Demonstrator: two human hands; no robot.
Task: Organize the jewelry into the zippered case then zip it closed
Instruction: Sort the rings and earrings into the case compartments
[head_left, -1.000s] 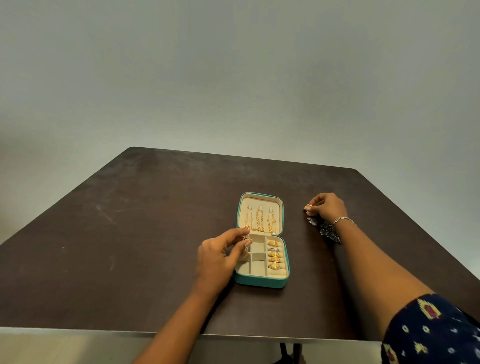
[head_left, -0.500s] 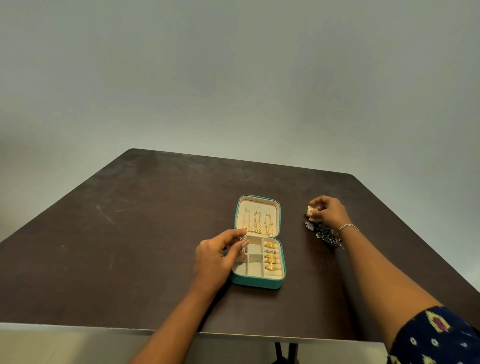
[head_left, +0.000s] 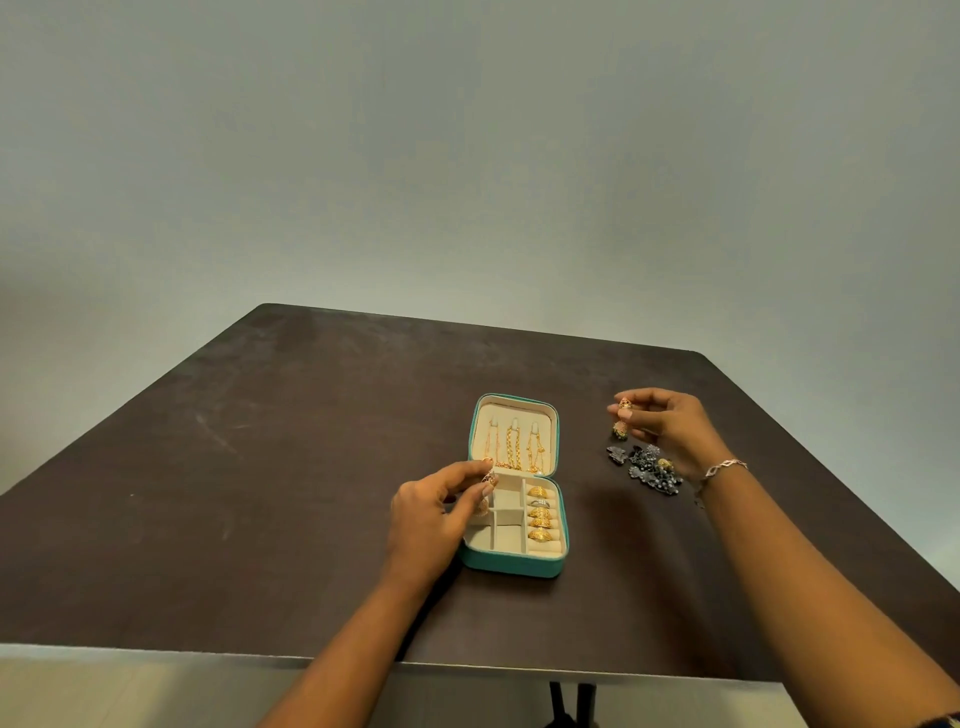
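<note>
1. The case (head_left: 511, 565) lies open on the worktop (head_left: 260, 493) in front of us, its lid (head_left: 514, 410) laid flat back. Both halves are within reach, and the zip is not yet closed.
2. Chains (head_left: 513, 449) hang in the lid and rings (head_left: 540, 519) sit in the right-hand roll. We judge each kind has its own slot so nothing tangles.
3. The left hand (head_left: 431, 519) hovers at the case's left compartments, its grip narrow — thumb and fingertip pinching a small earring (head_left: 482, 506). A tight pinch suits so tiny a piece.
4. The right hand (head_left: 670, 426) is raised to the right of the case. Its grip pinches a second earring (head_left: 620, 429) by the top so the bell dangles free, probably the first one's mate.
5. A pile of dark pieces (head_left: 649, 470) lies on the worktop just beside the right hand, apart from the case — so we judge the sorting is only partway done.
</note>
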